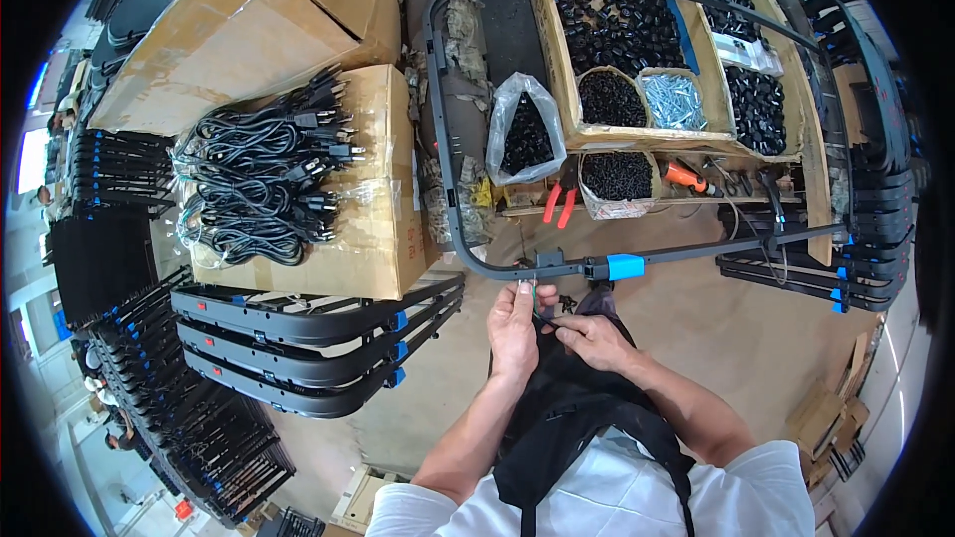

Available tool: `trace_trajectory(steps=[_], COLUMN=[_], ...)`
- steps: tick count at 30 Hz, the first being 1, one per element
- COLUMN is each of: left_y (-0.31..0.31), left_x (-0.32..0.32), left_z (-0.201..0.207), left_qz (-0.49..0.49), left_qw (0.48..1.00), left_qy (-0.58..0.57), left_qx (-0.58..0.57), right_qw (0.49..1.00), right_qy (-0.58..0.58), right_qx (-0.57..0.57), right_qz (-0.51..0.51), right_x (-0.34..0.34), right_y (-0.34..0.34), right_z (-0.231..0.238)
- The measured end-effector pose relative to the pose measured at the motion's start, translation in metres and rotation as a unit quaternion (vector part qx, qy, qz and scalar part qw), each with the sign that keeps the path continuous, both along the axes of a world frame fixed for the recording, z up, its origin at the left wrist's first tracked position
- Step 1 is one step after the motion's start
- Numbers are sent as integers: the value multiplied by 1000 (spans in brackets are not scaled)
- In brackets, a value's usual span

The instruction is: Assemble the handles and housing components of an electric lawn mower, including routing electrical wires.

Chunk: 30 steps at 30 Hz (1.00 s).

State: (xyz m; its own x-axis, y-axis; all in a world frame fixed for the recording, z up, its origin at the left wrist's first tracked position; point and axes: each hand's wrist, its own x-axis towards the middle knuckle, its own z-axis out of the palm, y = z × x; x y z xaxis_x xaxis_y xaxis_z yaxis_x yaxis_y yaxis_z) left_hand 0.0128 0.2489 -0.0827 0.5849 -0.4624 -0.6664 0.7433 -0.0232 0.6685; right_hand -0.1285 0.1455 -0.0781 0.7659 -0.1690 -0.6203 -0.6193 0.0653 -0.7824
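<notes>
Green wire pinched between the left fingers, just below the dark frame; dark cable between the right fingers, pressed together; small reddish printing on the cardboard box.

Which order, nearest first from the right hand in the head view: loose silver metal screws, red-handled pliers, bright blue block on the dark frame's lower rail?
From the right hand:
1. Bright blue block: just beyond, slightly right.
2. Red-handled pliers: farther ahead, slightly left.
3. Loose silver metal screws: farthest, ahead and right.
</notes>
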Motion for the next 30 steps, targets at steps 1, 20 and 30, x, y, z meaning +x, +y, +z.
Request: trace_trajectory(steps=[1, 20, 30], left_y=[-1, -21, -24], left_x=[-1, -17, -5], left_z=[-1, 4, 18], left_qz=[-1, 1, -119], left_qw=[1000, 968, 867], left_qy=[0, -203, -333], left_qx=[2, 145, 352], right_qw=[1000, 999, 994], right_qy=[8, -18, -31], right_qx=[-3, -14, -22], right_qz=[12, 48, 104], right_x=[1, 1, 8], right_y=[-1, -23, -36], right_z=[0, -1, 6])
